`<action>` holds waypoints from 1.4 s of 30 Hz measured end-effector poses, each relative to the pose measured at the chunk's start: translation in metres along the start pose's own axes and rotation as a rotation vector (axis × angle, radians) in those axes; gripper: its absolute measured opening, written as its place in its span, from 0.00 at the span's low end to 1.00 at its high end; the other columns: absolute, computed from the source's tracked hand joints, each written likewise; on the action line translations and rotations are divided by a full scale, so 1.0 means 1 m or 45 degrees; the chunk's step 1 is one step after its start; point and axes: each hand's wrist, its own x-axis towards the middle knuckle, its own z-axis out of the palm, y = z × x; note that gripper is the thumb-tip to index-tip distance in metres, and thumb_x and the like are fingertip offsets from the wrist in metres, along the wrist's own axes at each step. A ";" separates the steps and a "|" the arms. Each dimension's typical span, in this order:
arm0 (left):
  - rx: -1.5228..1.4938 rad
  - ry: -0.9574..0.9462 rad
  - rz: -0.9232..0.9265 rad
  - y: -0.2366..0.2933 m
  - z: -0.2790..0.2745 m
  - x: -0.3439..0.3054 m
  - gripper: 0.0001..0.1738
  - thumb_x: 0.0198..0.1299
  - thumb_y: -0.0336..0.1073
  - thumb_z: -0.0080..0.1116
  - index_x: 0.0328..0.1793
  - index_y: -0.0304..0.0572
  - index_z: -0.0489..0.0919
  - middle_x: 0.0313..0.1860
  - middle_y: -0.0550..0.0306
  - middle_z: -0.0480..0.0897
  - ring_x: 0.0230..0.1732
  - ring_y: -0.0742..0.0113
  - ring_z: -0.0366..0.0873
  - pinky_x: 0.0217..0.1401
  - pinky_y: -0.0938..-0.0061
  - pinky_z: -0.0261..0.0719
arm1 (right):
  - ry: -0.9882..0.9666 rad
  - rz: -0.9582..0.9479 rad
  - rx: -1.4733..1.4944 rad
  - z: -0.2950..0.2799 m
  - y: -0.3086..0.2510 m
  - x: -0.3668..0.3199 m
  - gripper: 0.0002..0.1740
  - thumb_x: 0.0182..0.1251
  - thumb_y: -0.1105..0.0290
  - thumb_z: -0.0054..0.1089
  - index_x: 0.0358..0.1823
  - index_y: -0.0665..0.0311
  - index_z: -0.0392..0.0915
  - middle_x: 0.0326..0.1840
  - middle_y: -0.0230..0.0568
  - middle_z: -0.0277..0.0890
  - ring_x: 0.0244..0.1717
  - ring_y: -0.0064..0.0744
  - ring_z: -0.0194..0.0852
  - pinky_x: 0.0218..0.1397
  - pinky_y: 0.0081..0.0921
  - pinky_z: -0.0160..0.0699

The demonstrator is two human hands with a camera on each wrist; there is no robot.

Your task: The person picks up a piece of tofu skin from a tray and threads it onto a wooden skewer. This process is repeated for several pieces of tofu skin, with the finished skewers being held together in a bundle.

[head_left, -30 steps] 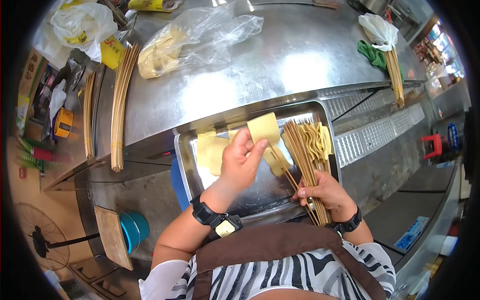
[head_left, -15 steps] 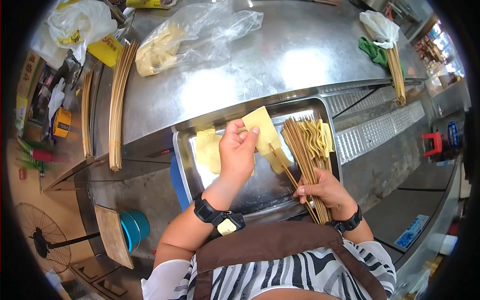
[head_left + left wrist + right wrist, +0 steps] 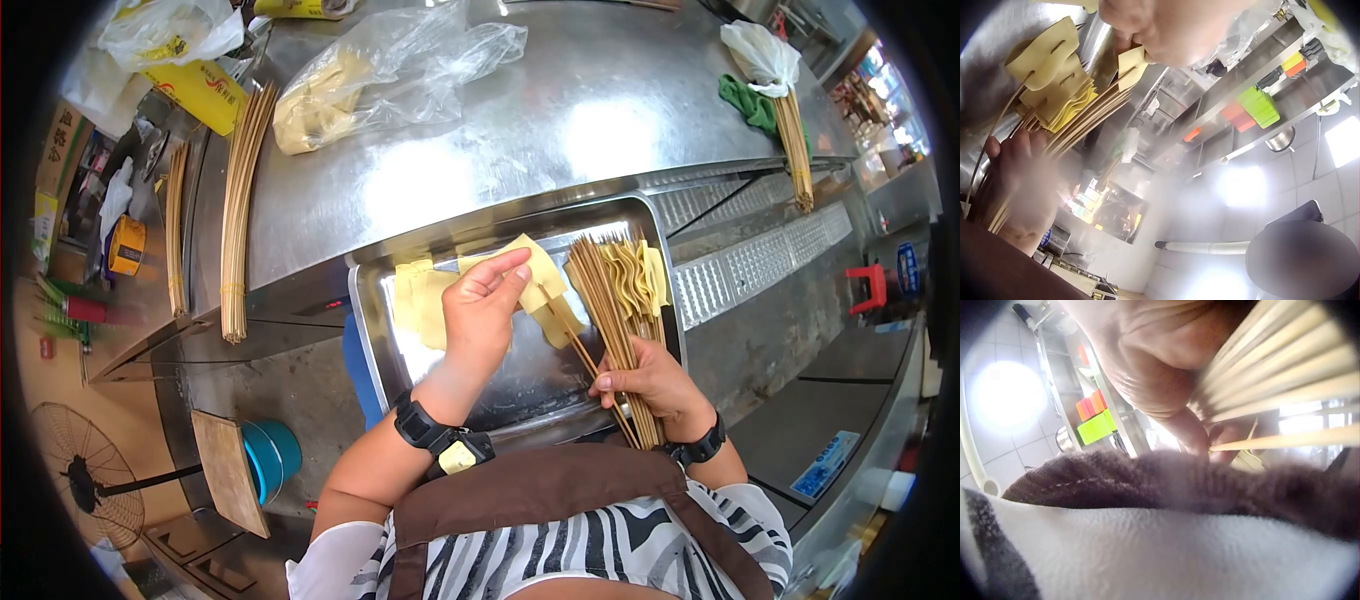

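My left hand [image 3: 480,305] pinches a thin yellow sheet, which looks like tofu skin [image 3: 543,268], over the steel tray. A single skewer [image 3: 572,335] slants up from my right hand, and its upper end meets that sheet. My right hand [image 3: 655,388] grips a thick bundle of bamboo skewers [image 3: 597,300] at the tray's front right. Beside the bundle, folded tofu skin [image 3: 628,280] sits threaded in waves on skewers; the left wrist view shows the threaded sheets [image 3: 1054,69] closely. Flat loose sheets [image 3: 418,300] lie at the tray's left.
The tray [image 3: 365,345] stands against a steel table [image 3: 520,120]. On the table are a clear bag of sheets [image 3: 335,100], skewer bundles [image 3: 243,210] at the left and a bagged bundle [image 3: 790,140] beside a green cloth [image 3: 745,102]. A teal bucket [image 3: 270,455] stands at lower left.
The left hand has turned the tofu skin and brought it down behind its fingers, against the skewer. The right hand stays in place. White bags at upper left have shifted, showing more of a yellow box.
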 end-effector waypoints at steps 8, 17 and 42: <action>-0.099 -0.103 -0.085 0.004 0.008 -0.017 0.19 0.63 0.29 0.58 0.60 0.33 0.75 0.40 0.63 0.83 0.39 0.80 0.78 0.40 0.83 0.76 | -0.003 -0.017 0.010 -0.001 0.001 0.000 0.11 0.58 0.79 0.65 0.40 0.68 0.72 0.30 0.36 0.76 0.27 0.25 0.79 0.32 0.19 0.79; -0.223 -0.058 -0.009 0.005 0.011 -0.015 0.20 0.64 0.29 0.57 0.62 0.35 0.72 0.40 0.61 0.83 0.36 0.80 0.75 0.39 0.84 0.73 | -0.024 -0.029 0.024 -0.001 0.000 -0.001 0.10 0.58 0.78 0.65 0.37 0.67 0.71 0.30 0.37 0.76 0.27 0.24 0.79 0.32 0.18 0.78; -0.243 -0.339 -0.140 -0.009 0.010 -0.024 0.19 0.62 0.24 0.56 0.58 0.36 0.68 0.49 0.51 0.82 0.45 0.69 0.81 0.45 0.75 0.81 | 0.013 -0.029 0.036 -0.001 0.000 0.000 0.12 0.58 0.78 0.65 0.40 0.67 0.71 0.30 0.37 0.76 0.26 0.24 0.78 0.32 0.19 0.77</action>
